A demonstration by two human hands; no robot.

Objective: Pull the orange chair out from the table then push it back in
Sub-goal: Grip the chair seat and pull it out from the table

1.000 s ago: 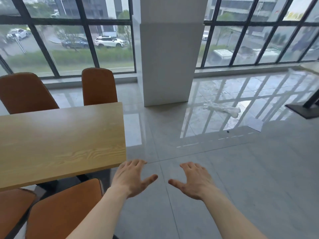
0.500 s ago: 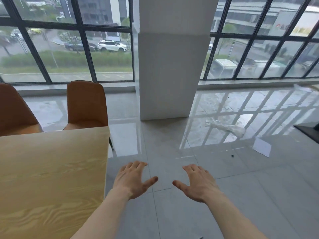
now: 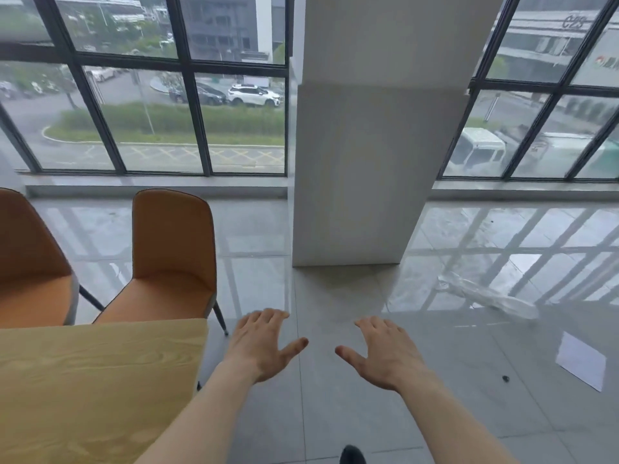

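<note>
Both hands are extended palm-down at lower centre of the frame, over the grey tiled floor (image 3: 335,413). The left hand (image 3: 259,346) has its fingers spread and relaxed and holds nothing; it is just right of the light wooden table (image 3: 93,390) corner. The right hand (image 3: 385,354) is likewise spread and empty. The orange upholstered chair with dark metal legs (image 3: 172,249) stands at left centre, its seat front tucked under the table's far edge, apart from both hands. A second orange chair (image 3: 30,259) sits at the left frame edge.
</note>
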